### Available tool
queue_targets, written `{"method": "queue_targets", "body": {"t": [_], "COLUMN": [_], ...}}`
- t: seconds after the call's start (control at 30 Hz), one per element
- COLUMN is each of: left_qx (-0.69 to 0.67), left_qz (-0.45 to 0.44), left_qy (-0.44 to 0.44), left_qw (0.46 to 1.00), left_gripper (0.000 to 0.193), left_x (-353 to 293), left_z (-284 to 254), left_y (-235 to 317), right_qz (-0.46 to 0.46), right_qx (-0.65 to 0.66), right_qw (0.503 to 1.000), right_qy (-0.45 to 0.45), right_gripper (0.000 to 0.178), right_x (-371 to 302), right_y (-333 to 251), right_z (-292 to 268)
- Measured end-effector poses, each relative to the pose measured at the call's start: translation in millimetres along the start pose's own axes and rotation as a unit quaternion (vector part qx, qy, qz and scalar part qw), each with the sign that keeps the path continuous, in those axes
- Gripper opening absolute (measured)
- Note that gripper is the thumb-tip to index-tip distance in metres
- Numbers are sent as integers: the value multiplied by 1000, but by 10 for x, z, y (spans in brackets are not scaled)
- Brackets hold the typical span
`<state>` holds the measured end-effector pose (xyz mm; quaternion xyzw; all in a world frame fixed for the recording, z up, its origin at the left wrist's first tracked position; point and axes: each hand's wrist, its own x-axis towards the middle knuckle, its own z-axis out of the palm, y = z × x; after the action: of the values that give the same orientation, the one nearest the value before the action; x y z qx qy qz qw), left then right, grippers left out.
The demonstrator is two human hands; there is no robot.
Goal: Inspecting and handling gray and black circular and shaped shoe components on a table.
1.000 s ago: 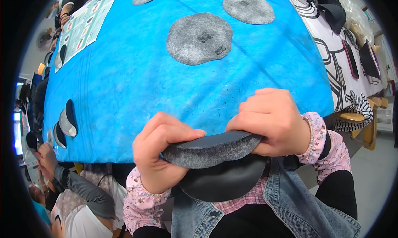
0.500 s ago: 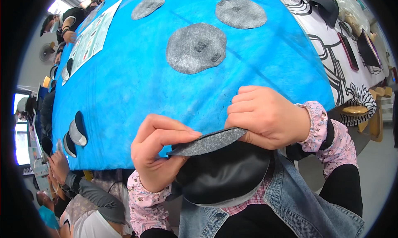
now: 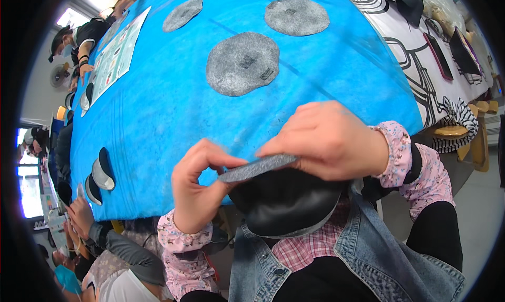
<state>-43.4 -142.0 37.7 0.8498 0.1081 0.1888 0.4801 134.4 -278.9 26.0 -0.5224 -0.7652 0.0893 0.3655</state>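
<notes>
Black-faced round pad with grey backing [image 3: 286,206] is up before the person's chest, by the near edge of a blue table cover [image 3: 152,118], its upper rim turned so a grey strip shows. From where I stand, the left hand [image 3: 195,185] pinches one end of that strip between thumb and fingers; the right hand [image 3: 329,140] grips the other end, fingers curled. Beyond, a grey disc [image 3: 239,73] lies flat, and black-and-grey curved pieces [image 3: 103,173] rest leftward, near a co-worker's hand [image 3: 81,218].
</notes>
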Motion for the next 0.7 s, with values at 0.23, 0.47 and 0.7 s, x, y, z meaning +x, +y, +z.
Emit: {"method": "queue_targets", "body": {"t": [0.23, 0.47, 0.7], "left_qx": [-93, 131, -93], "left_qz": [-56, 37, 9], "left_qy": [58, -43, 264], "left_qw": [992, 990, 960], "left_gripper": [9, 20, 30], "left_x": [-89, 108, 333], "left_z": [-174, -55, -109], "left_y": [-245, 11, -309], "right_qz": [183, 158, 178], "right_qx": [208, 102, 411], "right_qw": [959, 982, 881], "right_qy": [58, -30, 153], "right_gripper": [12, 24, 87], "right_x": [-170, -56, -137], "right_y": [116, 236, -138], "right_z": [135, 38, 568]}}
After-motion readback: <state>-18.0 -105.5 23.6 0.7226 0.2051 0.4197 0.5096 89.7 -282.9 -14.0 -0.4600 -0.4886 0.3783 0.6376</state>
